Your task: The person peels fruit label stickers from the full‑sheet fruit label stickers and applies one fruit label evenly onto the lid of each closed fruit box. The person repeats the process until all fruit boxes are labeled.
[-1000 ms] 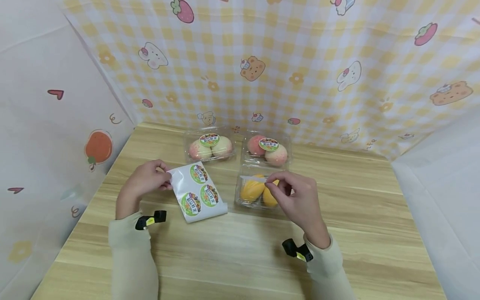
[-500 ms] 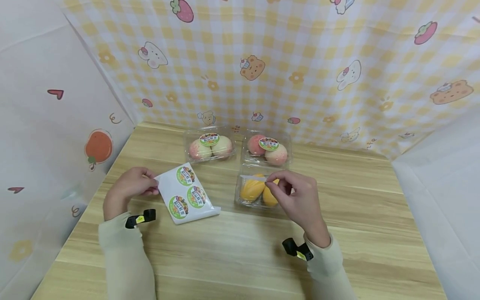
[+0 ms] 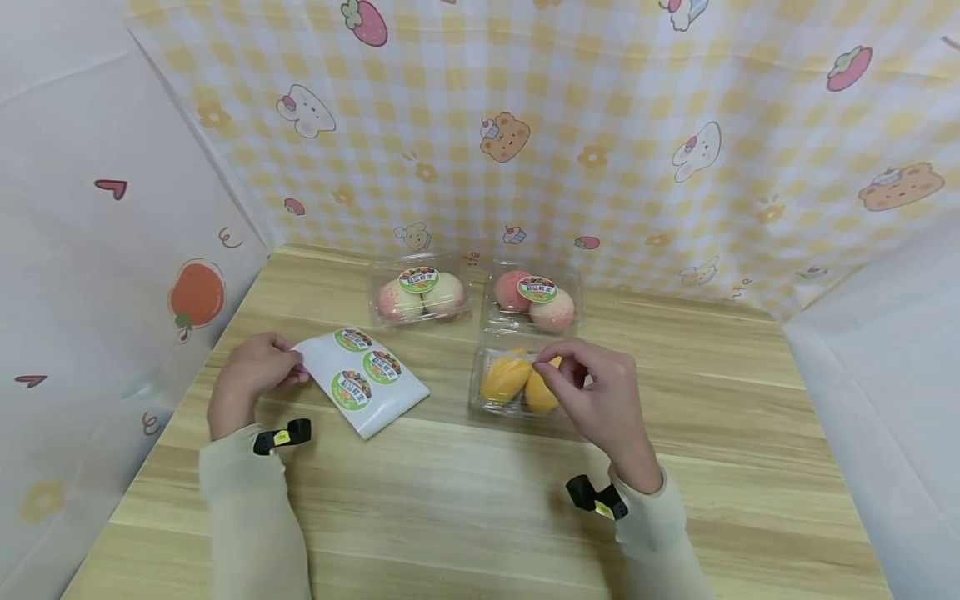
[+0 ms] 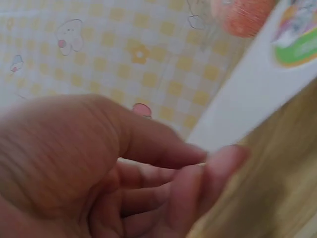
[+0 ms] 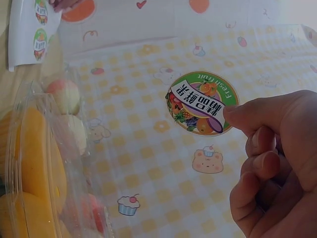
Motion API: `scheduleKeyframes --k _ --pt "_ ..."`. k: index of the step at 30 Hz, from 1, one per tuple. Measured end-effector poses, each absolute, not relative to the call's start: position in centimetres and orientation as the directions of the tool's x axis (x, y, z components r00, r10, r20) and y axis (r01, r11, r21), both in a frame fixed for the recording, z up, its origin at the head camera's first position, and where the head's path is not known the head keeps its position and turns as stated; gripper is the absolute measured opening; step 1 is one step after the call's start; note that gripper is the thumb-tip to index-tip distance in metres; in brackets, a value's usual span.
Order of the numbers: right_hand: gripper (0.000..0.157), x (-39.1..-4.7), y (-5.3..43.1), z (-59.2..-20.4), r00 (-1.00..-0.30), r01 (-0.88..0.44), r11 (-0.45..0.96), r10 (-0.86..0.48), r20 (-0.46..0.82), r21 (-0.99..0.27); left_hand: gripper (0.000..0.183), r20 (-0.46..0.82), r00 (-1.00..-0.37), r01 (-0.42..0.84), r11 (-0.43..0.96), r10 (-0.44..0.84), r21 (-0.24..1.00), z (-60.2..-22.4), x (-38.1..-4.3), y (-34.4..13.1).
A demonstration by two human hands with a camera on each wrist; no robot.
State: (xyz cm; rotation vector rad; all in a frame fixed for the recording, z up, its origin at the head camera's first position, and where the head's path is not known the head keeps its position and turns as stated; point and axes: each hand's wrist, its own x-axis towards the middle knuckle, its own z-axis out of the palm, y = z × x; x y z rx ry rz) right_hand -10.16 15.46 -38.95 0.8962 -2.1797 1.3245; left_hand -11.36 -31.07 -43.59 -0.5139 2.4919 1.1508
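My left hand pinches the upper left corner of a white sticker sheet, which bears several oval fruit labels. In the left wrist view the thumb and fingertips meet at the sheet's edge. My right hand pinches a loose oval sticker between thumb and forefinger. That sticker, green with fruit pictures and "Fresh fruit" lettering, faces the right wrist camera; from the head it looks like a thin pale strip. Below it stands a clear plastic box with yellow mango-like fruits, partly hidden by the right hand.
Two more clear boxes stand at the back, each with an oval label on top: the left box and the right box hold peach-like fruits. A wooden tabletop lies beneath, with a yellow checked cloth behind.
My left hand has moved left with the sticker sheet, away from the boxes, and the sheet has turned somewhat. The right hand and its sticker have hardly moved above the mango box.
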Motion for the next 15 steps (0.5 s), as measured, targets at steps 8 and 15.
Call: scheduleKeyframes --k 8,15 --pt "0.011 -10.3 15.7 -38.9 -0.696 -0.718 0.320 -0.301 0.652 -0.618 0.027 -0.390 -0.871 -0.484 0.658 -0.299 0.577 -45.0 -11.3 -31.5" --pt "0.007 -10.3 15.8 -38.8 -0.700 -0.714 0.326 -0.294 0.651 -0.620 0.025 -0.385 -0.856 -0.513 0.647 -0.344 0.564 -45.8 -11.0 -31.7"
